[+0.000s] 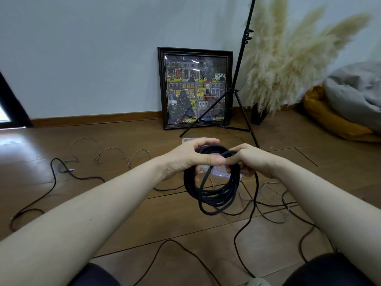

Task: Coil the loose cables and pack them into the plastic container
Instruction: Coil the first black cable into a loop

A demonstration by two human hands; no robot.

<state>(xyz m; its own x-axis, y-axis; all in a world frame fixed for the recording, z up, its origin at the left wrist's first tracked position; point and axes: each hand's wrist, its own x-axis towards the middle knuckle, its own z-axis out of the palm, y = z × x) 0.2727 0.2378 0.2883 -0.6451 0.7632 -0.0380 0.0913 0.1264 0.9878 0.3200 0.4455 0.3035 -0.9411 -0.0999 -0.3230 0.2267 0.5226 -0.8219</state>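
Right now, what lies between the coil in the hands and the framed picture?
In the head view, the plastic container behind the coil, then bare floor and a tripod leg before the picture.

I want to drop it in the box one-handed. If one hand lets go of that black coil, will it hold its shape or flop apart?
Probably floppy: the black coil sags below the left hand and right hand, its loops uneven, one drooping lowest. Nothing visibly ties it, so loops may well spill. A tail trails to the floor and could drag.
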